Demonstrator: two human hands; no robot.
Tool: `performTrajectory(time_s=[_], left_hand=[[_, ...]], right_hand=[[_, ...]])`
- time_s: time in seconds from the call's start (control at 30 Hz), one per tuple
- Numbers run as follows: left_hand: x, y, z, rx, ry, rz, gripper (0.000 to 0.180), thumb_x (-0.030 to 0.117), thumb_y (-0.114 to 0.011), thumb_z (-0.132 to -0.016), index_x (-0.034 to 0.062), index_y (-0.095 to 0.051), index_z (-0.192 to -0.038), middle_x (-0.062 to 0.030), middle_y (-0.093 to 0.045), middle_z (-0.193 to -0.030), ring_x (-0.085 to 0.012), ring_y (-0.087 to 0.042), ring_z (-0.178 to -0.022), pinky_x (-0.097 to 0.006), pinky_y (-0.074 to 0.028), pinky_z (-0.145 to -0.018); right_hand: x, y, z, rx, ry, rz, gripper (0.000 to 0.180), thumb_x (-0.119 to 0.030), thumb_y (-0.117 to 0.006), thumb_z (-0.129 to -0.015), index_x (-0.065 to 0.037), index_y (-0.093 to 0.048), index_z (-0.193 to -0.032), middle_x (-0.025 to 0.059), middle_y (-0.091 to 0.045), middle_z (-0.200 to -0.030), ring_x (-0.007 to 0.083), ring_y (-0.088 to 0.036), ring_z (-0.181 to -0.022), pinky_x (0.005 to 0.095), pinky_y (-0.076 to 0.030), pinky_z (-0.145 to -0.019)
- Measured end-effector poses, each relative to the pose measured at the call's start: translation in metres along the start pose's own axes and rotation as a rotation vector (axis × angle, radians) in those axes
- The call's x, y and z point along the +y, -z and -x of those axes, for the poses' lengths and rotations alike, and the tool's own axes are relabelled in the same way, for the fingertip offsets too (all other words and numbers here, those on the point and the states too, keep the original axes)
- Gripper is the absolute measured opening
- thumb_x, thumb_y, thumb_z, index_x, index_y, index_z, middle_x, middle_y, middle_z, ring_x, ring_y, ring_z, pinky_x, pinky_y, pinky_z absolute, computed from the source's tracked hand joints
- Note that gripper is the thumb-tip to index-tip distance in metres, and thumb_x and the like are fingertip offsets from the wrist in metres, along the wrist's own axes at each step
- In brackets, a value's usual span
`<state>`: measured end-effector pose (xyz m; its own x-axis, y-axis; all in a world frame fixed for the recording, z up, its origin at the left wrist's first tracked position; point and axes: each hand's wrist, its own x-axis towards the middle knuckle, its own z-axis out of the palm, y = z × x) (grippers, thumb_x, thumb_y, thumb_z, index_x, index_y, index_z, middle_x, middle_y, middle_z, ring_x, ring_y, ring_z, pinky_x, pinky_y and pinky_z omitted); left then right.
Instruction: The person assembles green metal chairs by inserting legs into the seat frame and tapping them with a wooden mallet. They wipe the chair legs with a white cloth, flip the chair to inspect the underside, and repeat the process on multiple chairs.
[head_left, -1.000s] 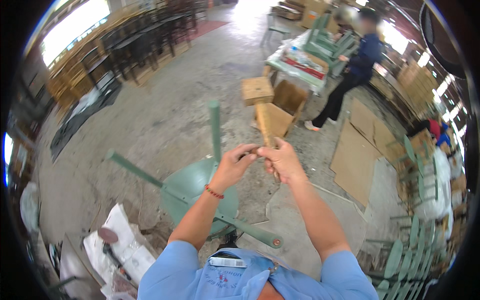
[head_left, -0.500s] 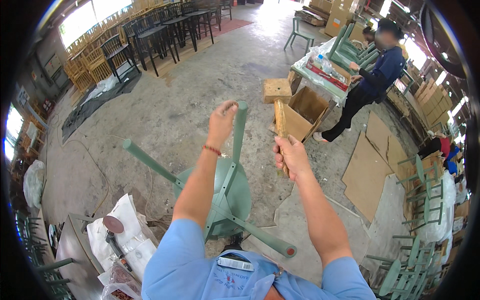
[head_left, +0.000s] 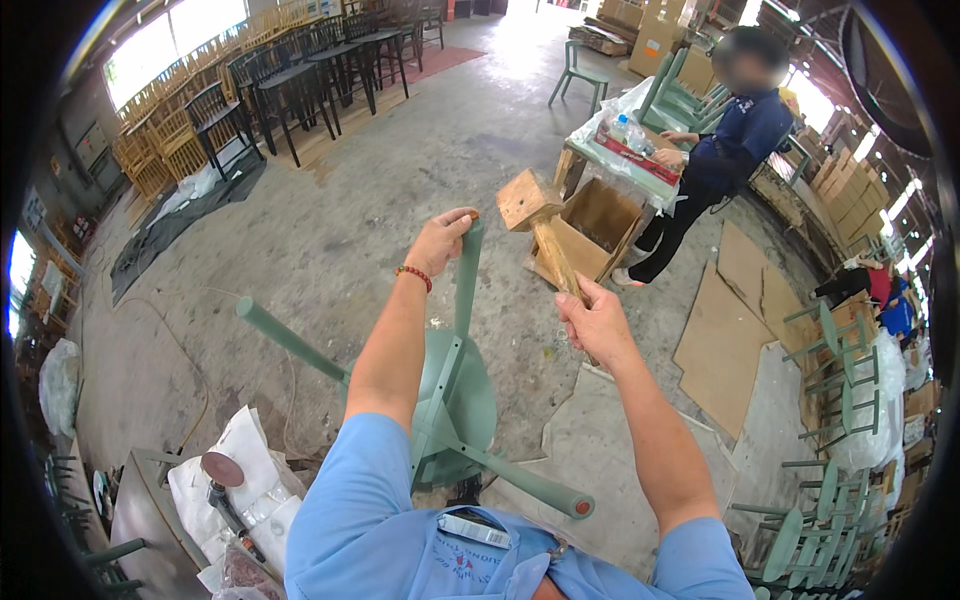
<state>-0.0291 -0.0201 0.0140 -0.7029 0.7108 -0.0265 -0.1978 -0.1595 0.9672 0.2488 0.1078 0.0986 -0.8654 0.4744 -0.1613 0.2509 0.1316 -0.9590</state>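
Raw pale wooden mallet [head_left: 540, 225], matt green painted stool [head_left: 455, 400], rough concrete floor [head_left: 400, 160]

Mallet [head_left: 545, 235] right of stool leg [head_left: 466, 280]

Bright daylight, heavy fisheye bend

You get window glare far beyond your left hand [head_left: 440, 240]; the floor [head_left: 400, 150] shines there, edges curve into black, and the distant face is blurred.

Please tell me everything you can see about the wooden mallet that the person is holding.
The wooden mallet looks like plain, unpainted light wood: a blocky head on a straight handle. The right hand grips the lower handle, fingers wrapped around it, so the mallet is raised with its head up and leaning to the left. The head is close to the tip of the upturned green stool leg that the left hand steadies, but does not touch it.
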Motion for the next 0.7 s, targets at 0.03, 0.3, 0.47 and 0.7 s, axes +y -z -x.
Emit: performTrajectory(time_s=[0.03,0.3,0.47,0.7], left_hand=[[0.000,0.001,0.000,-0.001,-0.002,0.004,0.033,0.026,-0.057,-0.099,0.0025,-0.062,-0.123,0.0067,-0.042,-0.069,-0.0066,-0.031,-0.054,-0.025,-0.025,-0.050],[-0.004,0.003,0.001,0.001,-0.046,0.029,0.038,0.025,-0.059,-0.098,0.0007,-0.060,-0.127,0.0049,-0.049,-0.074,-0.0058,-0.033,-0.056,-0.024,-0.029,-0.051],[-0.002,-0.006,-0.001,0.034,-0.066,-0.070,0.035,0.023,-0.059,-0.098,0.0010,-0.061,-0.126,0.0049,-0.051,-0.074,-0.0058,-0.036,-0.056,-0.024,-0.031,-0.051],[0.001,0.006,0.003,-0.025,-0.029,-0.075,0.039,0.023,-0.060,-0.097,0.0026,-0.058,-0.130,0.0033,-0.053,-0.084,-0.0069,-0.034,-0.058,-0.024,-0.031,-0.053]], right_hand=[[-0.001,-0.001,-0.001,0.010,0.006,0.026,0.049,-0.020,-0.061,-0.094,-0.010,-0.051,-0.141,0.0001,-0.054,-0.071,0.0086,-0.050,-0.056,0.0256,-0.042,-0.050],[-0.023,-0.002,-0.021,0.039,0.157,0.407,0.049,-0.030,-0.056,-0.096,-0.004,-0.051,-0.137,0.0107,-0.063,-0.083,0.0203,-0.061,-0.071,0.0351,-0.048,-0.069],[-0.028,-0.001,-0.034,0.125,0.391,0.735,0.050,-0.031,-0.057,-0.095,-0.004,-0.051,-0.138,0.0207,-0.068,-0.104,0.0325,-0.066,-0.097,0.0386,-0.048,-0.084],[-0.103,0.002,-0.032,0.173,0.590,0.524,0.052,-0.027,-0.059,-0.096,-0.001,-0.048,-0.139,0.0186,-0.069,-0.109,0.0270,-0.066,-0.099,0.0356,-0.050,-0.086]])
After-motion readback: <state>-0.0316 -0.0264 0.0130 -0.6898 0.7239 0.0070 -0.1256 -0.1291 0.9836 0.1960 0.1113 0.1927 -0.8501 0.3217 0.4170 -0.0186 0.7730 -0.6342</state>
